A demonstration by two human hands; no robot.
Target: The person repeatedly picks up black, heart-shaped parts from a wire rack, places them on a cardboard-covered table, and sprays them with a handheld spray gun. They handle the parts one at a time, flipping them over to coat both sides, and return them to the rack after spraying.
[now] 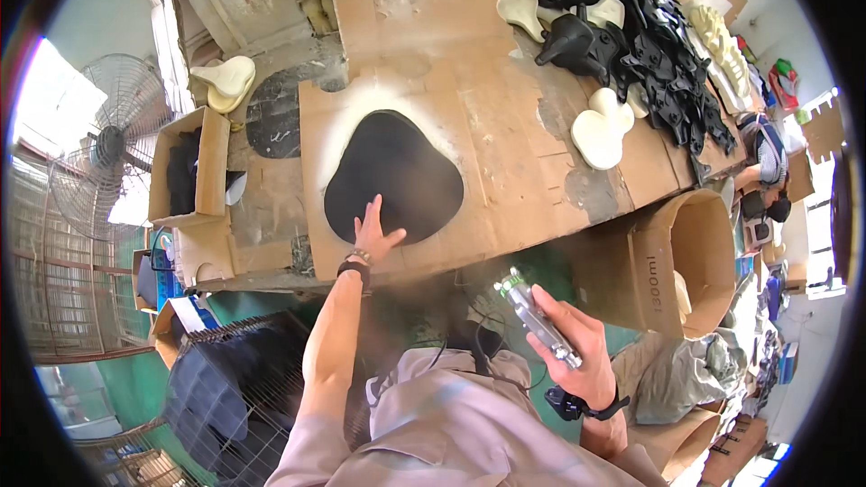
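The left hand (373, 239), nearer, has fingers spread apart over the near edge of the black pad (392, 162), which lies beyond them on cardboard (519, 171), narrowing away. The right hand (577, 350) clamps a spray gun (539, 317).

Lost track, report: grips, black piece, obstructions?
Right grip closed on silver tool. Left grip open over black piece, contact unclear. Piece on cardboard, partly hidden by left grip.
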